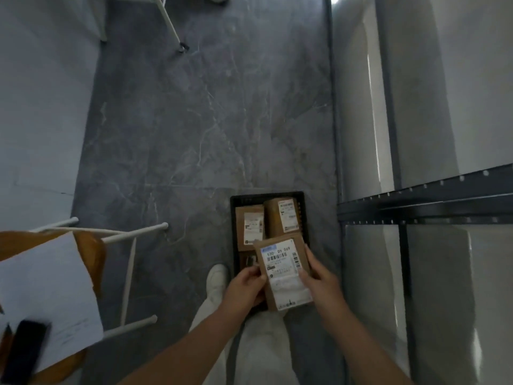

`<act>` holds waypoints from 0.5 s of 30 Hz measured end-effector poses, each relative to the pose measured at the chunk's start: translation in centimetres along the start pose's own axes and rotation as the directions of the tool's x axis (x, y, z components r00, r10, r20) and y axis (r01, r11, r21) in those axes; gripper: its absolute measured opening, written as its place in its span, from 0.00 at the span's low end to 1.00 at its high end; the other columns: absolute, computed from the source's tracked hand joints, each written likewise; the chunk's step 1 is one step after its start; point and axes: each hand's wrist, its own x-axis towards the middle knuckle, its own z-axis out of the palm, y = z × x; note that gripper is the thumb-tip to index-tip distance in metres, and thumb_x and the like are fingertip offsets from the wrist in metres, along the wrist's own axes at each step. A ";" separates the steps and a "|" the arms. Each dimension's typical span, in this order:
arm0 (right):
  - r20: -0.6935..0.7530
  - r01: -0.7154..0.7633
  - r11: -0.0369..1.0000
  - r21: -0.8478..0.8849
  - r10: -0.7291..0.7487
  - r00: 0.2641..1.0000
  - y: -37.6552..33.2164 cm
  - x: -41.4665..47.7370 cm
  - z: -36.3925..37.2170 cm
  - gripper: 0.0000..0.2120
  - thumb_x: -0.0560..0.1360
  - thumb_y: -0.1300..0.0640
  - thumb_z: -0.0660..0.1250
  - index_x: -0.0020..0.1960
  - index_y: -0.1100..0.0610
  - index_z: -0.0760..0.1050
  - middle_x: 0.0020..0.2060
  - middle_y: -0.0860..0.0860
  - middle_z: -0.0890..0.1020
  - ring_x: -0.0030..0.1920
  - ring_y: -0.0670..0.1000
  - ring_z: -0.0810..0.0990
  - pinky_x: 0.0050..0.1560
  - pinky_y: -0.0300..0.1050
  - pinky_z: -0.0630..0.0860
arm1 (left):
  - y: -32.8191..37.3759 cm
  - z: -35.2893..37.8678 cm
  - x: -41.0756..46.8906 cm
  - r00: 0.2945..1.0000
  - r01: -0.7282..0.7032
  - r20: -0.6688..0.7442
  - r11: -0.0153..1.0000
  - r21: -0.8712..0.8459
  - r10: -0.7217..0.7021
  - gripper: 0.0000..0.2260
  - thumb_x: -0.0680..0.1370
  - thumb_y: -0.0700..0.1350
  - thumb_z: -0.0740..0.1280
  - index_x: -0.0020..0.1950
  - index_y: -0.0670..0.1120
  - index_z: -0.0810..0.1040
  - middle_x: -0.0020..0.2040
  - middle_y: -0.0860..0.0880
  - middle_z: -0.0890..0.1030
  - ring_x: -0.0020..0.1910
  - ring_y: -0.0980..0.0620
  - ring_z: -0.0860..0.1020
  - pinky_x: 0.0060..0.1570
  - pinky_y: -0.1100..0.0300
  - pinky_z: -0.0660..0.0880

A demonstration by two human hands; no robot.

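The person stands holding a brown cardboard parcel point(288, 294) in both hands, label side up, tilted a little to one side. The left hand point(245, 287) grips its left edge, thumb on top near the printed label and the fingers point(254, 273) curled in against the side. The right hand point(319, 276) grips the opposite edge, thumb lying across the lower part of the label and the other fingers wrapped up along the right side. So the parcel sits clamped between the two hands, held in the air just above the near end of a black crate point(266, 194).

That crate rests on the grey marbled floor point(194, 120), right beside the person's white shoe point(218, 279). Inside it two more labelled boxes point(248, 226) lie side by side at the far end. A small dark item point(249, 261) shows below them, half hidden by the held parcel; what it is I cannot tell.

To the left is a wooden stool point(91, 245) carrying a sheet of paper point(50, 287) and a black gadget point(25, 348). Metal shelving point(416, 207) stands on the right.
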 end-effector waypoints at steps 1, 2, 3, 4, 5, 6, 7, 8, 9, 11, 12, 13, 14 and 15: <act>-0.005 -0.010 1.000 -0.004 0.010 1.000 1.0 1.2 -0.5 0.29 0.80 0.66 0.63 0.70 0.37 0.67 0.56 0.41 0.82 0.52 0.42 0.82 0.46 0.39 0.80 | -0.8 0.5 1.1 1.000 -0.001 -0.008 1.000 0.000 0.001 0.06 0.81 0.39 0.64 0.54 0.47 0.78 0.45 0.53 0.85 0.40 0.59 0.84 0.35 0.67 0.78; -0.011 -0.021 1.000 -0.003 0.021 1.000 2.2 2.3 -0.9 0.28 0.80 0.66 0.63 0.71 0.38 0.67 0.55 0.40 0.82 0.52 0.42 0.82 0.48 0.41 0.80 | -1.6 0.8 2.3 1.000 0.001 -0.008 1.000 0.001 -0.001 0.06 0.81 0.38 0.63 0.53 0.46 0.78 0.44 0.52 0.85 0.40 0.59 0.84 0.35 0.67 0.78; -0.015 -0.035 0.999 0.005 0.035 0.999 3.5 3.5 -1.3 0.28 0.80 0.65 0.63 0.71 0.38 0.67 0.55 0.40 0.82 0.53 0.42 0.82 0.50 0.43 0.81 | -2.3 1.1 3.6 1.000 0.008 -0.001 1.000 0.008 -0.008 0.07 0.81 0.37 0.63 0.53 0.45 0.78 0.45 0.51 0.85 0.41 0.57 0.84 0.35 0.67 0.78; -0.013 -0.054 0.998 0.018 0.054 0.998 4.8 4.7 -1.6 0.28 0.80 0.65 0.62 0.71 0.38 0.67 0.56 0.41 0.82 0.53 0.43 0.82 0.52 0.46 0.81 | -3.0 1.2 4.9 1.000 0.019 0.002 1.000 0.024 -0.019 0.07 0.81 0.36 0.63 0.54 0.44 0.78 0.48 0.49 0.84 0.44 0.56 0.83 0.36 0.66 0.79; -0.010 -0.078 0.997 0.029 0.079 0.997 6.1 5.7 -1.9 0.27 0.80 0.64 0.62 0.71 0.37 0.68 0.57 0.41 0.82 0.53 0.43 0.83 0.54 0.48 0.81 | -3.5 1.2 6.2 0.999 0.036 0.002 0.998 0.046 -0.036 0.07 0.81 0.36 0.63 0.55 0.43 0.78 0.50 0.48 0.83 0.47 0.54 0.83 0.38 0.66 0.80; -0.005 -0.103 0.994 0.028 0.104 0.995 7.4 6.7 -2.0 0.27 0.81 0.63 0.62 0.70 0.36 0.68 0.57 0.41 0.82 0.53 0.43 0.83 0.55 0.50 0.81 | -4.2 1.0 7.5 0.999 0.052 -0.003 0.996 0.066 -0.052 0.06 0.81 0.36 0.63 0.55 0.42 0.77 0.51 0.47 0.83 0.49 0.53 0.82 0.41 0.65 0.80; 0.002 -0.124 0.992 0.014 0.124 0.992 8.7 7.7 -2.0 0.27 0.81 0.63 0.62 0.69 0.35 0.69 0.57 0.41 0.82 0.53 0.43 0.83 0.55 0.50 0.81 | -4.9 0.8 8.9 0.998 0.065 -0.010 0.994 0.084 -0.065 0.05 0.81 0.35 0.63 0.53 0.42 0.77 0.50 0.47 0.83 0.50 0.51 0.81 0.43 0.64 0.80; 0.010 -0.142 0.990 -0.005 0.142 0.990 9.9 8.7 -1.9 0.27 0.81 0.64 0.61 0.69 0.34 0.69 0.57 0.40 0.82 0.53 0.43 0.83 0.55 0.48 0.81 | -5.6 0.5 10.2 0.997 0.080 -0.018 0.991 0.108 -0.078 0.04 0.80 0.34 0.63 0.51 0.42 0.76 0.48 0.48 0.82 0.49 0.51 0.81 0.43 0.63 0.80; 0.019 -0.157 0.987 -0.025 0.157 0.987 11.1 9.6 -1.8 0.29 0.80 0.65 0.61 0.69 0.34 0.69 0.56 0.40 0.82 0.52 0.42 0.83 0.53 0.46 0.81 | -6.5 0.3 11.6 0.995 0.097 -0.029 0.986 0.136 -0.093 0.04 0.80 0.34 0.64 0.49 0.42 0.75 0.47 0.48 0.82 0.48 0.51 0.81 0.42 0.63 0.80; 0.056 -0.167 0.983 -0.071 0.171 0.984 13.5 11.5 -1.4 0.32 0.78 0.67 0.63 0.68 0.32 0.69 0.52 0.37 0.83 0.49 0.40 0.83 0.51 0.44 0.82 | -8.4 -0.2 14.2 0.993 0.114 -0.054 0.976 0.184 -0.106 0.03 0.80 0.33 0.64 0.49 0.40 0.73 0.45 0.48 0.82 0.45 0.53 0.81 0.39 0.64 0.80; 0.081 -0.170 0.981 -0.091 0.177 0.981 14.5 12.5 -1.2 0.34 0.76 0.67 0.66 0.68 0.31 0.68 0.50 0.36 0.84 0.49 0.40 0.83 0.53 0.45 0.82 | -9.4 -0.3 15.5 0.992 0.115 -0.065 0.973 0.199 -0.104 0.03 0.80 0.33 0.64 0.50 0.40 0.73 0.45 0.47 0.82 0.43 0.54 0.81 0.38 0.64 0.80; 0.107 -0.174 0.979 -0.106 0.186 0.977 15.5 13.6 -1.1 0.35 0.75 0.67 0.68 0.68 0.31 0.67 0.49 0.36 0.84 0.49 0.41 0.84 0.53 0.47 0.82 | -10.5 -0.4 16.9 0.992 0.118 -0.079 0.970 0.211 -0.103 0.03 0.80 0.34 0.64 0.50 0.40 0.72 0.45 0.47 0.82 0.43 0.54 0.81 0.37 0.64 0.80; 0.132 -0.183 0.976 -0.118 0.198 0.971 16.4 14.9 -1.1 0.37 0.74 0.67 0.69 0.69 0.32 0.67 0.49 0.37 0.84 0.48 0.42 0.84 0.52 0.46 0.82 | -11.6 -0.5 18.2 0.990 0.125 -0.097 0.967 0.221 -0.106 0.02 0.80 0.34 0.64 0.50 0.40 0.72 0.45 0.47 0.82 0.43 0.53 0.81 0.37 0.64 0.80; 0.151 -0.200 0.971 -0.130 0.219 0.964 17.3 16.2 -0.9 0.38 0.73 0.68 0.70 0.70 0.33 0.66 0.48 0.39 0.84 0.46 0.41 0.84 0.48 0.44 0.83 | -12.6 -0.6 19.5 0.987 0.138 -0.117 0.963 0.230 -0.113 0.02 0.80 0.35 0.65 0.51 0.40 0.72 0.45 0.47 0.82 0.44 0.52 0.81 0.37 0.63 0.80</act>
